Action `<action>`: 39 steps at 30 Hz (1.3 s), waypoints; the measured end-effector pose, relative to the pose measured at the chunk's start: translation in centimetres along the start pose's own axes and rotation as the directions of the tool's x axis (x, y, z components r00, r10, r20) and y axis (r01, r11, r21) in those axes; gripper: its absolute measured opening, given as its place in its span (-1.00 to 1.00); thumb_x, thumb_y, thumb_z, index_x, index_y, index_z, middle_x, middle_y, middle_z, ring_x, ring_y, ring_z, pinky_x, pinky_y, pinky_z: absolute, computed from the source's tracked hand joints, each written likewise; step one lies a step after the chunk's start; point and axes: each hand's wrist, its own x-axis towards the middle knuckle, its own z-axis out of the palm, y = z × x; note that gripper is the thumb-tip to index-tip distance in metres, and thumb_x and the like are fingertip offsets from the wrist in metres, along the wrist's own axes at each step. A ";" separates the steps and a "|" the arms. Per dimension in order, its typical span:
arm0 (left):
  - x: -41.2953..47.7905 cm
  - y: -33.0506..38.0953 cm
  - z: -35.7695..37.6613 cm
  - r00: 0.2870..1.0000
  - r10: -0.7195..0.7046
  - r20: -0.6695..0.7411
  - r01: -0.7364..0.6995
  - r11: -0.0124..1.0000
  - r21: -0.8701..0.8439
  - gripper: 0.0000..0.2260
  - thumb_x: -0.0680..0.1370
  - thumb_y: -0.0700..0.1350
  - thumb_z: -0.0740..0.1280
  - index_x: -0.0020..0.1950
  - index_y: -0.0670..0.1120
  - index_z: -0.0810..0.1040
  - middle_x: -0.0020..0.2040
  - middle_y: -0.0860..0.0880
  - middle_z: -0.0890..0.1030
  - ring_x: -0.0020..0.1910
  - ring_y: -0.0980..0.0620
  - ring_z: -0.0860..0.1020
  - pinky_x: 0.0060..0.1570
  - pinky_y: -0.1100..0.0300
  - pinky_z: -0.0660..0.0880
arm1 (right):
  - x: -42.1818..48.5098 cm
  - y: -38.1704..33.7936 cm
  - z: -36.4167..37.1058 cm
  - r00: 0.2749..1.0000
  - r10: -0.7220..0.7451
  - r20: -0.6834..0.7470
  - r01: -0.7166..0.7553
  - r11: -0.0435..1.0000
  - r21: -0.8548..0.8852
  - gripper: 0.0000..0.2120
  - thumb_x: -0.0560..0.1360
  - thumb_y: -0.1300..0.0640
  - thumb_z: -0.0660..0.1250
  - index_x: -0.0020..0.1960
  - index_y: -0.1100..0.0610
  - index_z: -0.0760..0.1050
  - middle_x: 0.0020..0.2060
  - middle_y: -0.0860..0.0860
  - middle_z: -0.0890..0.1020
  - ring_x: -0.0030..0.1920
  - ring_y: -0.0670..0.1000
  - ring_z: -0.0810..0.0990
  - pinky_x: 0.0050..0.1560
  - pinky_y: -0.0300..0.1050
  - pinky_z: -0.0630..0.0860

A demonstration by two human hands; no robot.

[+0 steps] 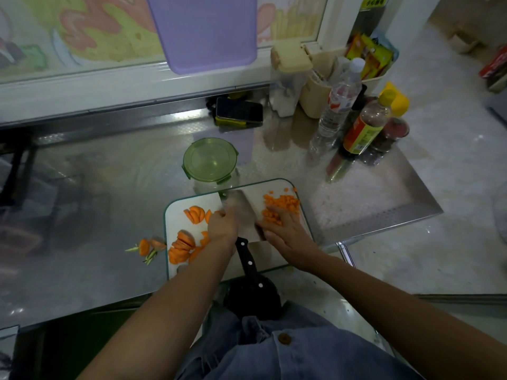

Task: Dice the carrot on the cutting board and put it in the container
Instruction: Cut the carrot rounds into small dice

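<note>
Left hand (222,227) touches the cleaver blade (245,215), right hand (286,233) the diced carrot (283,202).

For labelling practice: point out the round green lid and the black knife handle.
Round green plastic lid (210,159): head view, its centre.
Black riveted knife handle (250,262): head view, middle rivet.

steel counter (109,174) bears cutting board (178,215), container (210,160).

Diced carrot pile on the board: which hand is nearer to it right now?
Right. The right hand touches the near edge of the diced carrot pile; the left hand is across the cleaver blade, beside the carrot slices.
</note>
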 end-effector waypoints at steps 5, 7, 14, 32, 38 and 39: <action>-0.2 0.0 -0.4 0.999 0.030 -0.025 -0.026 0.991 0.134 -0.66 0.58 -0.05 0.21 -0.02 -0.34 0.56 0.00 -0.34 0.59 0.02 -0.29 0.56 0.02 -0.05 0.49 | 0.2 -0.6 -0.5 0.984 0.118 -0.135 -0.110 0.992 0.062 -0.43 0.53 -0.24 -0.01 0.39 0.03 0.38 0.19 0.07 0.38 0.17 0.05 0.40 0.19 0.00 0.38; -0.3 0.2 -0.6 0.997 0.072 -0.035 -0.064 0.979 0.191 -0.65 0.57 -0.06 0.23 -0.04 -0.37 0.56 -0.02 -0.36 0.60 0.00 -0.30 0.57 -0.02 -0.03 0.50 | 0.2 -1.5 -0.9 0.995 0.063 -0.075 -0.054 0.991 0.121 -0.54 0.56 -0.19 0.11 0.39 -0.01 0.36 -0.04 -0.02 0.47 -0.09 -0.06 0.47 -0.05 -0.07 0.46; -1.1 0.4 -0.3 0.992 0.123 0.014 -0.123 0.959 0.255 -0.71 0.55 -0.06 0.30 -0.14 -0.29 0.60 -0.17 -0.29 0.63 -0.17 -0.23 0.61 -0.18 0.03 0.50 | 0.3 -3.3 0.7 0.982 0.116 0.152 -0.132 0.986 0.104 -0.35 0.42 -0.24 0.31 0.41 0.01 0.26 0.10 0.00 0.60 0.02 0.02 0.59 -0.03 0.00 0.55; -0.5 -3.2 -4.3 0.870 0.447 0.211 -0.468 0.610 0.639 -0.74 0.60 -0.05 0.20 -0.22 -0.13 0.53 -0.23 -0.19 0.60 -0.20 -0.20 0.56 -0.31 0.07 0.32 | -1.0 0.5 0.5 0.859 0.510 0.034 -0.482 0.785 0.389 -0.76 0.49 0.04 0.24 0.13 0.06 0.38 -0.33 0.07 0.49 -0.31 0.09 0.50 -0.26 0.02 0.45; 2.1 -3.3 -8.0 0.836 0.541 0.085 -0.382 0.464 0.799 -0.78 0.56 -0.13 0.22 0.15 -0.21 0.45 0.05 -0.23 0.49 0.01 -0.24 0.49 -0.12 -0.08 0.45 | 1.3 -2.1 1.6 0.834 0.533 0.144 -0.501 0.620 0.603 -0.78 0.59 0.26 0.10 0.23 0.18 0.31 -0.30 0.10 0.43 -0.39 -0.01 0.41 -0.35 -0.17 0.42; 2.6 -3.2 -8.5 0.828 0.555 0.084 -0.377 0.439 0.816 -0.77 0.55 -0.19 0.23 0.18 -0.22 0.44 0.09 -0.24 0.46 0.05 -0.24 0.47 -0.09 -0.10 0.46 | 1.6 -2.4 1.9 0.834 0.530 0.151 -0.500 0.613 0.611 -0.77 0.60 0.25 0.10 0.25 0.17 0.30 -0.28 0.08 0.44 -0.36 -0.01 0.42 -0.33 -0.18 0.42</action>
